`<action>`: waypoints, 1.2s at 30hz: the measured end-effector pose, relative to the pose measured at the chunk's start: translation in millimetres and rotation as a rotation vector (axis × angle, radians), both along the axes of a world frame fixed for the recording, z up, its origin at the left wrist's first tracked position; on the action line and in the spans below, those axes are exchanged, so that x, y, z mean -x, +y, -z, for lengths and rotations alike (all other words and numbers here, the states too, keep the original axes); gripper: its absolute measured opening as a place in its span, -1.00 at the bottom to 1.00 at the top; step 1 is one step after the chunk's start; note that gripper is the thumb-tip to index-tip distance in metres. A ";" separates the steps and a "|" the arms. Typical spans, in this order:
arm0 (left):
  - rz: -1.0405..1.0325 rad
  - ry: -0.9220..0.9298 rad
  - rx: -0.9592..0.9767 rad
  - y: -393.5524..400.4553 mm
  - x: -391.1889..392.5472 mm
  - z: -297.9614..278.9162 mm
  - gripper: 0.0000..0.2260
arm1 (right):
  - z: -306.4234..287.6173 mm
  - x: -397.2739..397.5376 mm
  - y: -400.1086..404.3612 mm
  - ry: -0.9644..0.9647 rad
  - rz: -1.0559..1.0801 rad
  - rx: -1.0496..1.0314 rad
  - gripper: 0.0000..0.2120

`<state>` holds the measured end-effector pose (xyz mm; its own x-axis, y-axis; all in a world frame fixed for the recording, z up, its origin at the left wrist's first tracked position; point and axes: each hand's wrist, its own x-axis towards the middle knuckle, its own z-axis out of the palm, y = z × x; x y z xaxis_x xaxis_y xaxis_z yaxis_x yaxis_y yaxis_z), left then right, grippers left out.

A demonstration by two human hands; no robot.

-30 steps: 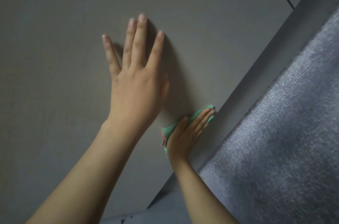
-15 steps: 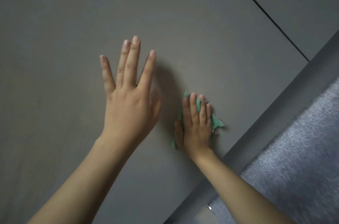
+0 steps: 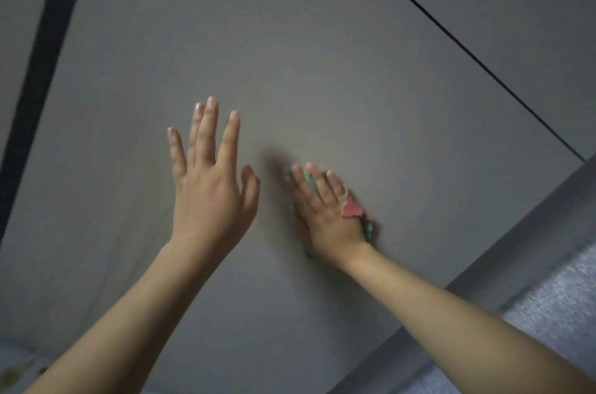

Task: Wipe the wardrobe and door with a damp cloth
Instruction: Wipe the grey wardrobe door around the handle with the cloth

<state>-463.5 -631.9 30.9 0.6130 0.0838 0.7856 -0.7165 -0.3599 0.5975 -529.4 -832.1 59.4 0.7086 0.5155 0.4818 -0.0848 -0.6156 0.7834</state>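
Head cam: right hand (image 3: 325, 209) flat on cloth (image 3: 353, 209), slid left across panel (image 3: 322, 55); left hand (image 3: 209, 187) still open.

A green and pink cloth (image 3: 354, 209), bunched and blurred, is pressed flat against the grey wardrobe panel (image 3: 322, 55), near its lower right edge, below the thin dark seam.

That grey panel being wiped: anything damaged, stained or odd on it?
Nothing stands out. The flat grey wardrobe panel looks even and unmarked; the right hand presses a green and pink cloth flat against it.
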 end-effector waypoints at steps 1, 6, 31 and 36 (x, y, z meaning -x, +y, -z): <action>0.004 0.022 0.005 3.3 -1.6 7.1 -0.43 | 1.7 5.3 -5.2 0.089 -0.034 0.051 -0.39; -0.047 0.106 0.026 26.7 -21.9 22.2 -0.42 | -102.5 -41.4 28.9 -0.025 -0.075 0.131 -0.37; -0.107 0.423 0.224 54.5 -64.0 68.0 -0.40 | -25.1 -128.8 124.0 0.111 -0.175 0.170 -0.42; -0.089 0.482 0.220 58.4 -60.9 63.9 -0.39 | -13.0 -107.1 101.8 0.254 -0.194 0.301 -0.45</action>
